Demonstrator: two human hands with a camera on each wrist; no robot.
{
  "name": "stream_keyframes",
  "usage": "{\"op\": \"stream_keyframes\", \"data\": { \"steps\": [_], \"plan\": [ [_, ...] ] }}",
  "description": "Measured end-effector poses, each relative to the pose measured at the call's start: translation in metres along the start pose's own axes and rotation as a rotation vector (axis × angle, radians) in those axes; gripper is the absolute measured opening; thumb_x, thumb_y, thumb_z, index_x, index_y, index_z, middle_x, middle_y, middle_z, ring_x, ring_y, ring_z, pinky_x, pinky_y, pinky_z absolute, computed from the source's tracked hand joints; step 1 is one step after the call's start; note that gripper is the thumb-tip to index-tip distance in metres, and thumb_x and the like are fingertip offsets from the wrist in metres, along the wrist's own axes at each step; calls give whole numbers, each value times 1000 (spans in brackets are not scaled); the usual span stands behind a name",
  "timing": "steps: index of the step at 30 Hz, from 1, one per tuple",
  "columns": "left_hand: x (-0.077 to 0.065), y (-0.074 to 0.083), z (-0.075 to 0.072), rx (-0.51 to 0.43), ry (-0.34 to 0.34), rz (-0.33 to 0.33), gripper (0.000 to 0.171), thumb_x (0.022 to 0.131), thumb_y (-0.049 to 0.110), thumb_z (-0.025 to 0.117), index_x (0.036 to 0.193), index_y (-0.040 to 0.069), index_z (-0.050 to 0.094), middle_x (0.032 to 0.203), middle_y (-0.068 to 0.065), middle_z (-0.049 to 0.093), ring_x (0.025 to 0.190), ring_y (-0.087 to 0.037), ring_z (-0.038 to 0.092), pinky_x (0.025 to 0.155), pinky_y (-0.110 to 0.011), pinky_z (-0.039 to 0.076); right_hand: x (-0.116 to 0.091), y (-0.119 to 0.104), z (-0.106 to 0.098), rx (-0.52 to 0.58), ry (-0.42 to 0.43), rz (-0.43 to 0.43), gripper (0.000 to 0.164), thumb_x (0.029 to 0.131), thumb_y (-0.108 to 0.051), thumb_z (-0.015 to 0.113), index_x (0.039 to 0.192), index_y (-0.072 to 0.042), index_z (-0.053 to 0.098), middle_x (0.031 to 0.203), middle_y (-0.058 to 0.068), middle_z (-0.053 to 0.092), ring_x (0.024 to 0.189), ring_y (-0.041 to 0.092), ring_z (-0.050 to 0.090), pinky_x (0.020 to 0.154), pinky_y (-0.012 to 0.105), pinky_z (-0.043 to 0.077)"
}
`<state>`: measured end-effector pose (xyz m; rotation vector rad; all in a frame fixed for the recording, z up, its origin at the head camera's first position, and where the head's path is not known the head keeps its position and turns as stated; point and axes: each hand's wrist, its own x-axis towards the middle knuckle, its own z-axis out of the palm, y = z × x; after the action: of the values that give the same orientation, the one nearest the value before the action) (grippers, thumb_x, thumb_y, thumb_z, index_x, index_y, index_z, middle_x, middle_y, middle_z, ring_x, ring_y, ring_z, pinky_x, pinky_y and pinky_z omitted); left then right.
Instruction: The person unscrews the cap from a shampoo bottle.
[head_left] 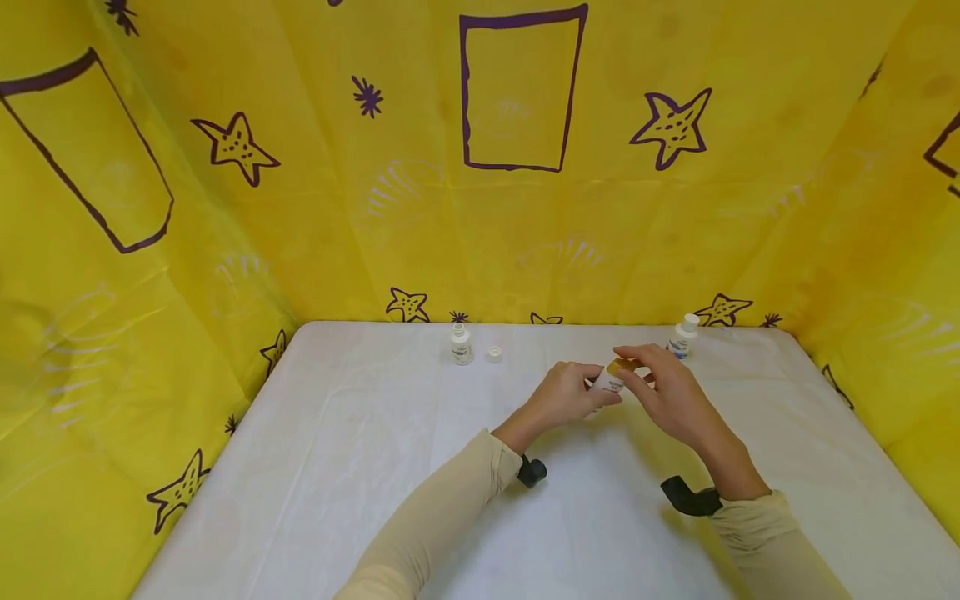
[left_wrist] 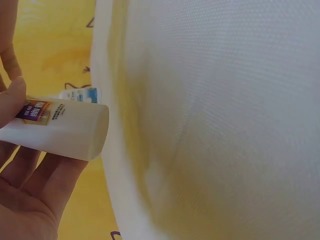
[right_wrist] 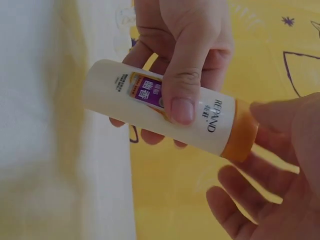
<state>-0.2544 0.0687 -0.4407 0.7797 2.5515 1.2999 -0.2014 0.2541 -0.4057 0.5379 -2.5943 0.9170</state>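
Over the right part of the table, my left hand [head_left: 566, 390] grips a white bottle [right_wrist: 107, 90] with a purple label and "REPAND" printed near its top. Its thumb lies across the label, and the other fingers wrap behind. An orange cap [right_wrist: 242, 132] covers the bottle's end. My right hand [head_left: 671, 396] pinches that cap between thumb and fingers. The bottle is held tilted in the head view, its capped end up towards the right hand. In the left wrist view the base of the bottle [left_wrist: 82, 132] shows, while the cap is out of sight.
A small white bottle [head_left: 461, 346] with a bare neck stands at the back of the white table [head_left: 337, 467], with a white cap [head_left: 494, 354] beside it. Another white bottle [head_left: 682, 337], blue-labelled and capped, stands behind my right hand. A yellow patterned curtain [head_left: 315, 208] surrounds the table.
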Motion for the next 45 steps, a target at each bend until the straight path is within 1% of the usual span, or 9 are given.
{"op": "stream_keyframes", "data": {
  "steps": [3, 6, 11, 14, 20, 25, 32, 38, 45],
  "plan": [
    [1, 0, 0, 8, 20, 16, 13, 91, 36, 77, 94, 24, 74, 82, 8, 72, 64, -6, 61, 55, -22, 48, 0, -1, 0, -9, 24, 89, 40, 100, -23, 67, 133, -1, 61, 116, 17, 65, 101, 32, 63, 79, 41, 53],
    [2, -1, 0, 15, 20, 30, 12, 90, 36, 78, 93, 24, 75, 80, 8, 72, 62, -6, 60, 55, -21, 47, 0, -2, 0, -14, 40, 179, 44, 100, -35, 66, 127, -1, 64, 107, 15, 63, 95, 31, 62, 79, 40, 51],
    [2, -3, 2, 44, -5, 27, 11, 88, 35, 80, 94, 26, 75, 74, 11, 68, 59, -5, 57, 53, -20, 43, -1, -3, 0, -26, 6, 254, 47, 99, -47, 64, 116, -3, 70, 105, 14, 64, 96, 30, 60, 81, 40, 49],
    [1, -3, 2, 49, -10, 32, 11, 89, 35, 80, 92, 26, 74, 69, 11, 65, 57, -5, 55, 51, -20, 41, -2, -3, 1, -27, 15, 243, 43, 98, -44, 66, 112, -4, 71, 104, 13, 64, 95, 29, 61, 81, 39, 49],
    [0, -2, 2, 44, -4, 32, 12, 89, 34, 80, 96, 26, 75, 68, 11, 65, 56, -5, 54, 51, -19, 41, -2, -2, 5, -37, 65, 160, 31, 97, -30, 70, 111, -3, 72, 102, 12, 65, 91, 29, 63, 78, 40, 51],
    [0, -2, 2, 62, 3, 18, 15, 88, 35, 80, 101, 28, 77, 72, 12, 67, 57, -4, 55, 52, -19, 41, -1, -3, 5, -34, 38, 128, 28, 99, -24, 64, 116, -2, 71, 108, 13, 66, 96, 31, 63, 80, 43, 52],
    [0, -1, 2, 104, -12, 25, 17, 89, 36, 79, 104, 29, 76, 81, 12, 69, 62, -3, 57, 54, -19, 44, 1, -2, 4, -39, 34, 63, 22, 99, -15, 63, 116, -2, 71, 110, 14, 67, 96, 31, 64, 76, 36, 53],
    [0, -2, 2, 131, 0, 47, 21, 89, 36, 79, 108, 31, 77, 83, 12, 70, 63, -3, 58, 55, -19, 45, 0, -3, 1, -32, 17, 85, 36, 98, -20, 68, 127, 1, 65, 115, 19, 65, 102, 35, 62, 79, 42, 52],
    [2, -5, 4, 192, 8, 73, 21, 88, 37, 80, 108, 31, 76, 82, 13, 69, 63, -2, 56, 56, -17, 44, -1, -1, -1, -26, 0, 124, 34, 98, -24, 69, 121, 1, 69, 110, 19, 68, 98, 32, 63, 84, 48, 52]
  ]
}}
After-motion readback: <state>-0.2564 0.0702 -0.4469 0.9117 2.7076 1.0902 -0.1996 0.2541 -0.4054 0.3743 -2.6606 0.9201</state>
